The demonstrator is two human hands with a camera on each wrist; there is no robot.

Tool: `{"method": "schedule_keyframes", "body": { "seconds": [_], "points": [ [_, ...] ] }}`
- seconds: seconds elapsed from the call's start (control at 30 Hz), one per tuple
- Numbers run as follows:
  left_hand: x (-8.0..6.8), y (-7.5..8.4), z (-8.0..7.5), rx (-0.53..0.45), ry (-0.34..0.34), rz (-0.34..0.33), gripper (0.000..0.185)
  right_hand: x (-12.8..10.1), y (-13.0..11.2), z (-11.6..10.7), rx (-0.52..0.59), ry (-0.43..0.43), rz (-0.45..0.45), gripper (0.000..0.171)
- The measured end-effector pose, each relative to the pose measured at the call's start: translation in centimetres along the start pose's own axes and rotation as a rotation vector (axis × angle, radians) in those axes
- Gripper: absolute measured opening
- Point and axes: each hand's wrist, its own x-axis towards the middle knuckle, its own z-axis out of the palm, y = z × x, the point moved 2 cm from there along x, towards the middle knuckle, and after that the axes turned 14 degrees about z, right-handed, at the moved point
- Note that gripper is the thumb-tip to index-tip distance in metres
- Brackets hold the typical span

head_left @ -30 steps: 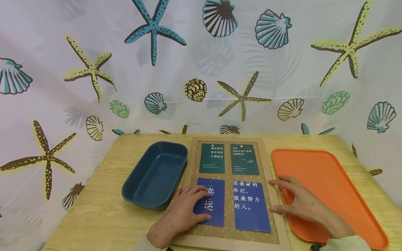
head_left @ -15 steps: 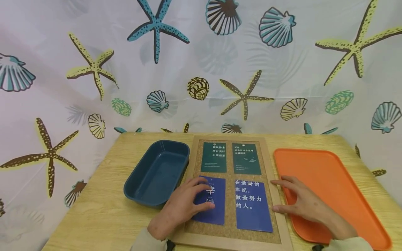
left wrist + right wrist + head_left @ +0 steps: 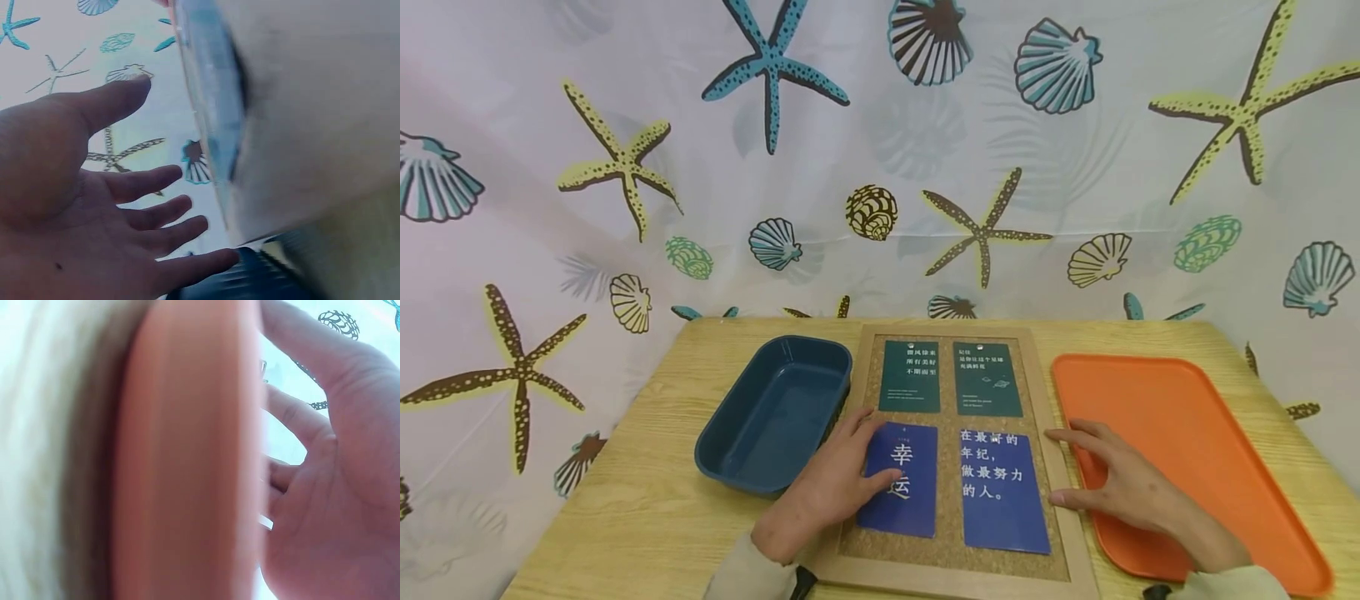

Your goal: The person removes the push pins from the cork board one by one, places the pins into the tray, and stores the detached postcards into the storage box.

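Observation:
A wood-framed cork board (image 3: 947,450) lies in the middle of the table with two green cards above two blue ones. My left hand (image 3: 831,475) is over the board's left side, its fingers spread and nothing held. Its thumb tip overlaps the lower-left blue card (image 3: 917,508); contact cannot be told. The lower-right blue card (image 3: 1003,525) bears a small clear pin near its top. Similar pins top the left green card (image 3: 910,396) and the right green card (image 3: 981,400). My right hand (image 3: 1127,479) has its fingertips by the board's right edge, fingers loosely extended and holding nothing.
Left of the board stands a dark blue basin (image 3: 767,433), close against its frame. An orange tray (image 3: 1210,467) lies to the right, partly under my right hand in the head view. A curtain (image 3: 850,142) printed with starfish and shells hangs behind the table (image 3: 625,483).
My left hand's fingers have drawn back leftward from the lower-left blue card, so more of its lettering shows. The right hand stays where it was, and the head view shifts slightly.

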Motion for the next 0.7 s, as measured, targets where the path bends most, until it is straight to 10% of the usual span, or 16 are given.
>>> {"method": "schedule_keyframes", "body": {
  "seconds": [0.7],
  "points": [
    [1.2,-0.1,-0.4,-0.001,-0.146,-0.151,0.101,0.0,0.1,0.2,0.01,-0.014,0.015,0.087]
  ]
}}
